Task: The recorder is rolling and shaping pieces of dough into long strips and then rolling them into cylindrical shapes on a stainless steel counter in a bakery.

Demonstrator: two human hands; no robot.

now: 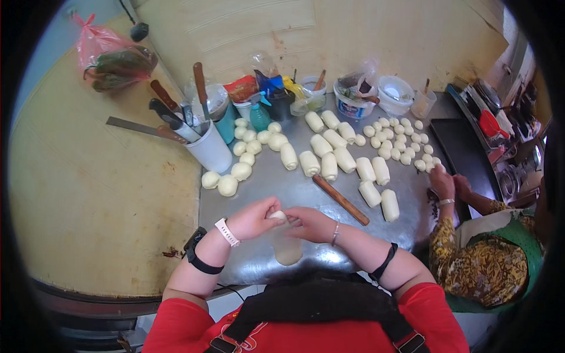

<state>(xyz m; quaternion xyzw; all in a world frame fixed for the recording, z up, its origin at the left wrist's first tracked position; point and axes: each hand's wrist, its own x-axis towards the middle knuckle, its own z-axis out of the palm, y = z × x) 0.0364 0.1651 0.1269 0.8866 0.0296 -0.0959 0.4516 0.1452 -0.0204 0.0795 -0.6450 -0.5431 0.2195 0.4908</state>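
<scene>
A thin, flattened strip of dough (288, 252) lies on the metal table in front of me, its far end thicker and curled. My left hand (254, 217) is closed on the left of that far end, fingertips pinching it. From the other side, my right hand (312, 225) has its bent fingers on the same end. The fingertips partly hide the dough there. Just beyond my right hand rests a wooden rolling pin (341, 201), set at a slant. Past it are several rolled dough cylinders (322, 145); round dough balls (228, 185) sit beyond my left hand.
Smaller dough balls (400, 135) cluster at right, near a co-worker's hands (442, 183) and a black tray (462, 150). A white container of knives (210, 150) stands at left. Tubs (353, 105) and a spray bottle (259, 116) line the back. A pink bag (109, 50) hangs upper left.
</scene>
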